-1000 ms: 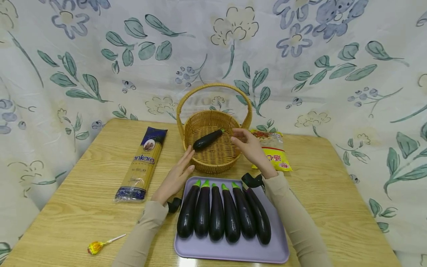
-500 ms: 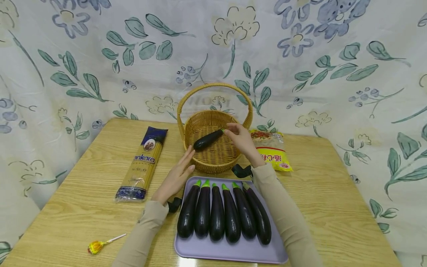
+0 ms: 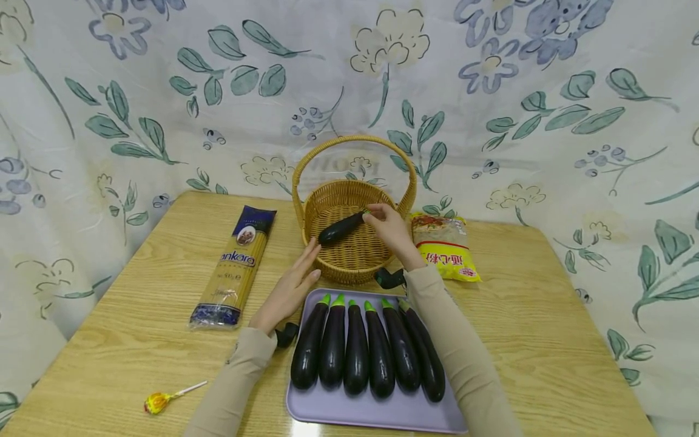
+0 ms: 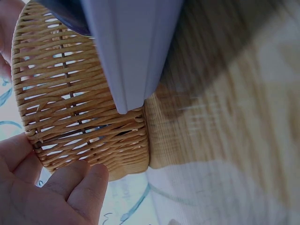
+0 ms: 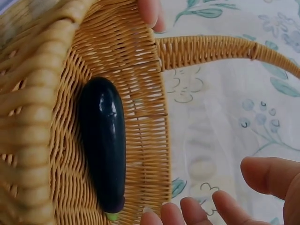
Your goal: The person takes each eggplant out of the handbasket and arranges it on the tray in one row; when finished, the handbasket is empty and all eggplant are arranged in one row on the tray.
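Note:
A dark eggplant [image 3: 341, 229] lies slantwise in the wicker basket [image 3: 349, 274], its green stem toward the right. My right hand [image 3: 390, 230] is over the basket's right side, fingertips close to that stem. In the right wrist view the thumb and fingers of this right hand [image 5: 201, 211] are spread apart beside the eggplant [image 5: 104, 143], with nothing between them. My left hand [image 3: 286, 294] rests its extended fingers against the basket's front left. The left wrist view has the fingers of the left hand [image 4: 51, 192] touching the woven wall [image 4: 84, 108].
A lilac tray [image 3: 377, 419] bearing several eggplants [image 3: 357, 358] stands in front of the basket. To the left are a spaghetti pack [image 3: 235, 273] and a lollipop [image 3: 158, 402]. A yellow food bag [image 3: 445, 249] lies right of the basket, and a floral cloth [image 3: 349, 73] hangs behind.
My right hand has moved left and inward over the basket, closer to the eggplant's stem end. My left hand and the eggplant have stayed in place.

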`<control>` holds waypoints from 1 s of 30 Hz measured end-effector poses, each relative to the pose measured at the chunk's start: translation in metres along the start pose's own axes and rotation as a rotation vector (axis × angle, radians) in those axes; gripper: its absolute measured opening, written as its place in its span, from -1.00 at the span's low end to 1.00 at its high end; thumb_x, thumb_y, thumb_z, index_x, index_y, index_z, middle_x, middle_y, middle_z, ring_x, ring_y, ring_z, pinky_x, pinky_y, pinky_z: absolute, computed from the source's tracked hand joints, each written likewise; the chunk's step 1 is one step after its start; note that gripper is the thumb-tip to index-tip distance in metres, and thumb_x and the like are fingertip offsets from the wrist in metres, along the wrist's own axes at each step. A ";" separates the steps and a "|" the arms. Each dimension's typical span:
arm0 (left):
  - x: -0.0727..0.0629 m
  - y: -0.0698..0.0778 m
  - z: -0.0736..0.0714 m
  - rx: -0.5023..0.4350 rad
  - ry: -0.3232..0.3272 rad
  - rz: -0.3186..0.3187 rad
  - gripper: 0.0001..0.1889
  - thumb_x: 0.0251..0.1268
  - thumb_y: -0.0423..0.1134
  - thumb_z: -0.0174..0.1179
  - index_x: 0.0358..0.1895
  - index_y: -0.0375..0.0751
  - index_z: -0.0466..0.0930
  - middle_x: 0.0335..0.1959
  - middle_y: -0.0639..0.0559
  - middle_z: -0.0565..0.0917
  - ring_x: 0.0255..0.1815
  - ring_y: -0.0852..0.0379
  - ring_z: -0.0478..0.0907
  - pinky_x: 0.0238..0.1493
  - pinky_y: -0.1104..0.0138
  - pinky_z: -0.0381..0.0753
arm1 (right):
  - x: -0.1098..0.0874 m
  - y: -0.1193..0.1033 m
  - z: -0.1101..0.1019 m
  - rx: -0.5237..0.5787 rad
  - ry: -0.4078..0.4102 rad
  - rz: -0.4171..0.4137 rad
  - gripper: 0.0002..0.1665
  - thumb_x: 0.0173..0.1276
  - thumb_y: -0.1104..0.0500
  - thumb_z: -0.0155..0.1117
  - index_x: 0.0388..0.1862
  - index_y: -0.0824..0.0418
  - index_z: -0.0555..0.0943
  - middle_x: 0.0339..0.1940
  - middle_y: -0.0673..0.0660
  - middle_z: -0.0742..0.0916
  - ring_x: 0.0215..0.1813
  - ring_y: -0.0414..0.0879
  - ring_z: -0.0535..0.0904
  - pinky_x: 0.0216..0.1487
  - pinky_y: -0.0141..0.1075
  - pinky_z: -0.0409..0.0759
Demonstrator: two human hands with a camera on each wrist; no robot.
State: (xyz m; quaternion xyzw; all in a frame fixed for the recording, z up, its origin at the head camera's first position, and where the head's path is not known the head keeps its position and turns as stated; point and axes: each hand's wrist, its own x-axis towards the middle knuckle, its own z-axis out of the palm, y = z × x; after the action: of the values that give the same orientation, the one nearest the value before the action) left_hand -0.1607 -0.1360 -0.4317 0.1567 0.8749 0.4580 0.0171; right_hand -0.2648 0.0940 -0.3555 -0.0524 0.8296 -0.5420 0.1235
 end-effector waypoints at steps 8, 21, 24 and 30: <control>-0.003 -0.002 -0.002 -0.003 -0.001 -0.011 -0.39 0.57 -0.14 -0.14 0.57 -0.10 -0.08 0.62 0.17 -0.22 0.59 -0.17 -0.09 0.45 -0.25 0.01 | 0.012 -0.005 0.012 -0.008 0.004 0.022 -0.47 0.50 -0.01 0.07 0.37 0.12 0.39 0.32 0.21 0.50 0.29 0.15 0.47 0.18 0.00 0.57; -0.001 -0.003 0.000 0.001 0.002 -0.008 -0.39 0.57 -0.15 -0.13 0.57 -0.07 -0.08 0.62 0.17 -0.21 0.60 -0.13 -0.11 0.47 -0.23 0.00 | 0.032 -0.002 0.025 0.030 0.126 0.039 -0.57 0.50 0.07 0.05 0.28 0.16 0.47 0.14 0.22 0.61 0.18 0.20 0.53 -0.03 -0.04 0.54; -0.001 -0.002 0.000 -0.002 0.001 -0.011 -0.39 0.57 -0.15 -0.14 0.57 -0.05 -0.09 0.61 0.21 -0.22 0.60 -0.13 -0.10 0.47 -0.23 0.01 | 0.036 -0.002 0.027 0.031 0.133 0.044 -0.56 0.51 0.07 0.04 0.28 0.19 0.47 0.15 0.23 0.61 0.18 0.19 0.54 0.02 0.00 0.55; -0.001 -0.001 -0.001 -0.003 0.001 -0.003 -0.39 0.57 -0.13 -0.14 0.57 -0.02 -0.09 0.62 0.08 -0.19 0.60 -0.12 -0.10 0.47 -0.22 0.02 | 0.043 -0.001 0.032 0.073 0.157 0.061 -0.58 0.50 0.09 0.04 0.25 0.22 0.49 0.16 0.26 0.59 0.16 0.22 0.54 0.15 0.10 0.54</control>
State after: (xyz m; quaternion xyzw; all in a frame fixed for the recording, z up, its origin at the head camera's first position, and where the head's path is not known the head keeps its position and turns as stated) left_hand -0.1599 -0.1372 -0.4321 0.1552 0.8743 0.4595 0.0176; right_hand -0.2983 0.0556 -0.3731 0.0201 0.8175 -0.5705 0.0764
